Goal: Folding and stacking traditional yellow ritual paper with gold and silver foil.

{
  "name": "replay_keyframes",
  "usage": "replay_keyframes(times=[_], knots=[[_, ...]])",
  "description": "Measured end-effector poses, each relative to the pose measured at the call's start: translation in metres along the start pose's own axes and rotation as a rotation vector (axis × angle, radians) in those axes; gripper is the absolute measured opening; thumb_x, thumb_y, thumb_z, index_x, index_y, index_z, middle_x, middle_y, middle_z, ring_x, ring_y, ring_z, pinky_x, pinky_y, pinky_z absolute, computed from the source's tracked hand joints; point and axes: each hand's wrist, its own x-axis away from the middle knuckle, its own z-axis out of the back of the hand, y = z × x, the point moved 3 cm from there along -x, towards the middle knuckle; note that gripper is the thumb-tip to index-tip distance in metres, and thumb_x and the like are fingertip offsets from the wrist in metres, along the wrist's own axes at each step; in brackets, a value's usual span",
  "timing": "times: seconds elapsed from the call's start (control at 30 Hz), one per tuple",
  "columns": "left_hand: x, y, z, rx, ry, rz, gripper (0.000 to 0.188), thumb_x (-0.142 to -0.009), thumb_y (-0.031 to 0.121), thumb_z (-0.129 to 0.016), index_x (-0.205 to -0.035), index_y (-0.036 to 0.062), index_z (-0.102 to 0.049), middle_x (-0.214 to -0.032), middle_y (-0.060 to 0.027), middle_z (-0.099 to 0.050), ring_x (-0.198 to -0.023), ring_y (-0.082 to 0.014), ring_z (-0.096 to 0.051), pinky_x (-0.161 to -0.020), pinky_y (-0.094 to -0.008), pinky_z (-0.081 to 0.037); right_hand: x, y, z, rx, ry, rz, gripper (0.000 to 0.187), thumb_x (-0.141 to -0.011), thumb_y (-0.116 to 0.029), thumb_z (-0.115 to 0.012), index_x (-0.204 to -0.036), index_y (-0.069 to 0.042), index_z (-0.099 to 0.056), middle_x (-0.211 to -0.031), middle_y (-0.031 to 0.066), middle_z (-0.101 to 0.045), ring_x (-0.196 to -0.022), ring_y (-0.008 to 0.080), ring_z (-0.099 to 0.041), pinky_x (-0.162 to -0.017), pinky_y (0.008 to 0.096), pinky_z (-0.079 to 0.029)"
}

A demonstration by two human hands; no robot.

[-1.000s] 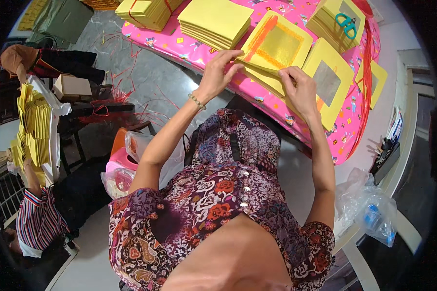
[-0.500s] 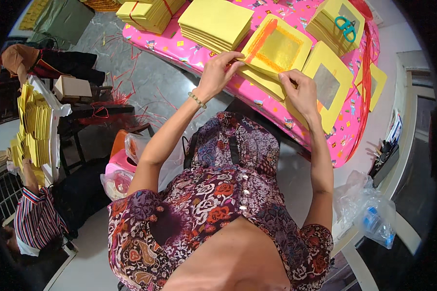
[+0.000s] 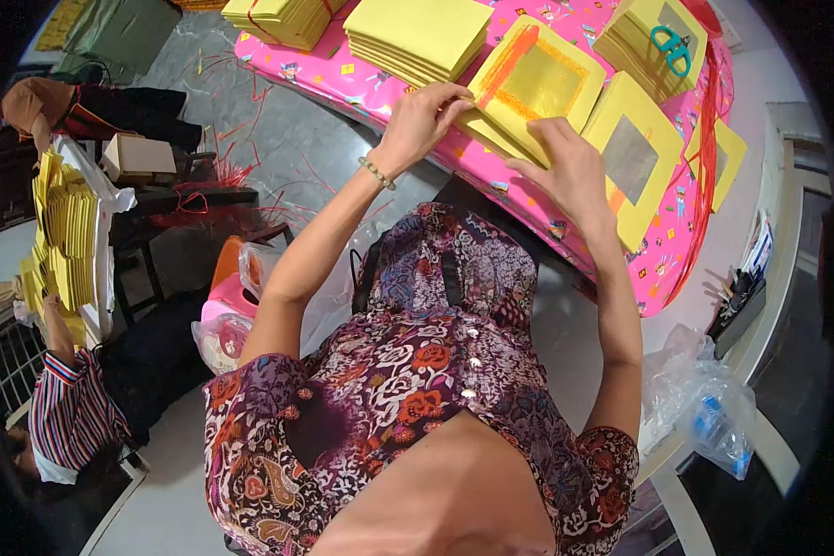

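A yellow paper sheet (image 3: 539, 79) with a gold foil square and orange-red brushed borders lies on a small pile near the table's front edge. My left hand (image 3: 423, 120) pinches the sheet's left corner between thumb and fingers. At the near right edge, my right hand (image 3: 570, 176) is open, thumb and fingers apart, with its fingertips at the paper. Beside it on the right lies a stack of yellow sheets with a silver square (image 3: 630, 157), partly behind my right hand. To the left sits a pile of folded yellow paper (image 3: 419, 32).
The table wears a pink patterned cover (image 3: 663, 269). Teal-handled scissors (image 3: 672, 51) rest on another stack at the far right, near long red strings (image 3: 704, 157). A tied yellow bundle (image 3: 278, 18) sits far left. Two people handle yellow paper (image 3: 69, 232) at a left-hand table.
My right hand has loosened from its pinch and spread its fingers at the near edge. My left hand keeps its pinch on the corner. The view has shifted slightly.
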Motion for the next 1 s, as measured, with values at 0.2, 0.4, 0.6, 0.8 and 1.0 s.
replay_keyframes(times=[0.2,0.4,0.6,0.8,1.0], knots=[[0.001,-0.008,0.000,0.051,-0.057,0.017,0.021,-0.091,0.020,-0.068,-0.106,0.0064,-0.072,-0.092,-0.0115,-0.073,-0.077,-0.0222,-0.071,-0.066,-0.0319,-0.054,-0.008,0.001,-0.015,0.161,-0.062,-0.007,0.053,-0.066,-0.035,-0.084,-0.106,-0.008,-0.063,-0.099,0.0083,-0.063,-0.087,0.0279,-0.066,-0.071,0.0405,-0.054],[-0.002,-0.014,0.004,0.101,-0.121,0.024,0.023,-0.092,0.023,-0.067,-0.110,0.0093,-0.073,-0.082,-0.0070,-0.072,-0.059,-0.0110,-0.062,-0.055,-0.0277,-0.050,-0.020,0.014,-0.004,0.008,-0.125,-0.050,0.046,-0.068,-0.041,-0.082,-0.094,-0.007,-0.068,-0.089,0.0081,-0.065,-0.080,0.0283,-0.066,-0.071,0.0413,-0.053],[-0.005,-0.015,0.005,0.130,-0.170,0.039,0.025,-0.093,0.023,-0.067,-0.113,0.0095,-0.073,-0.073,-0.0029,-0.070,-0.052,-0.0061,-0.056,-0.048,-0.0246,-0.045,-0.024,0.022,0.000,-0.044,-0.205,-0.111,0.042,-0.070,-0.044,-0.080,-0.088,-0.007,-0.069,-0.085,0.0076,-0.065,-0.079,0.0286,-0.066,-0.070,0.0417,-0.052],[-0.004,-0.019,0.007,0.151,-0.193,-0.133,0.034,-0.087,0.014,-0.072,-0.121,0.0092,-0.068,-0.099,-0.0074,-0.072,-0.081,-0.0149,-0.070,-0.073,-0.0285,-0.058,-0.024,0.015,0.001,-0.001,-0.201,-0.076,0.035,-0.076,-0.041,-0.076,-0.085,-0.008,-0.069,-0.082,0.0083,-0.065,-0.078,0.0283,-0.066,-0.069,0.0418,-0.051],[-0.005,-0.018,0.005,0.076,-0.258,-0.115,0.042,-0.084,0.012,-0.074,-0.125,0.0101,-0.064,-0.110,-0.0081,-0.070,-0.095,-0.0186,-0.070,-0.083,-0.0315,-0.058,-0.020,0.013,0.002,-0.041,-0.110,0.064,0.020,-0.089,-0.025,-0.064,-0.101,-0.009,-0.064,-0.084,0.0105,-0.064,-0.075,0.0309,-0.066,-0.065,0.0419,-0.053]])
